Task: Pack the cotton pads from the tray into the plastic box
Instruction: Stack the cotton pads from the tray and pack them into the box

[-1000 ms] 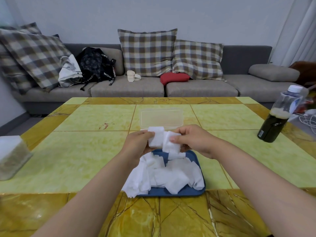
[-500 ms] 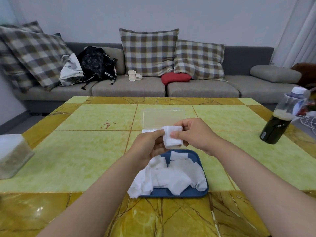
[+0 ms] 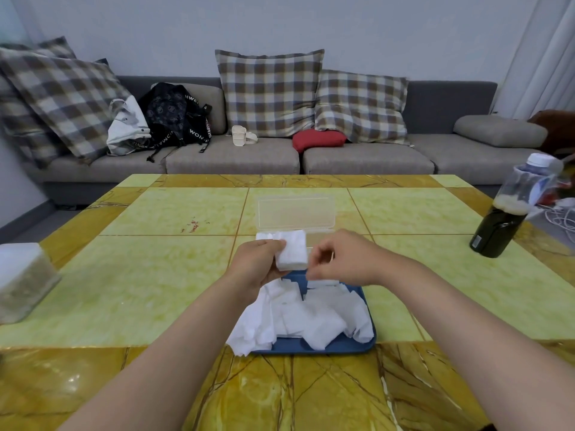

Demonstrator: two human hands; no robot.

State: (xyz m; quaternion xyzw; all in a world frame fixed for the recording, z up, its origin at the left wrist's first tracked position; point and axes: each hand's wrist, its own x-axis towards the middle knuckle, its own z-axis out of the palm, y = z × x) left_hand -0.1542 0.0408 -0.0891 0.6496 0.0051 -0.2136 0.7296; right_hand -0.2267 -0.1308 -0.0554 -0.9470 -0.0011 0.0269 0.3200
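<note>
In the left hand (image 3: 258,264), fingers grip a pad stack (image 3: 291,251), presumably soft, light; pinch its edges. Right hand (image 3: 342,259) curled, contents unclear.

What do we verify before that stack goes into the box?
1. Plastic box lid open: ok.
2. Left hand grips the stack of cotton pads firmly: ok.
3. Right hand free of pads: cannot tell, its fingers are curled beside the stack.
4. Room left inside the box: cannot tell, the hands hide it.
5. Loose pads all inside the blue tray: not ok, some hang over its left edge.
</note>
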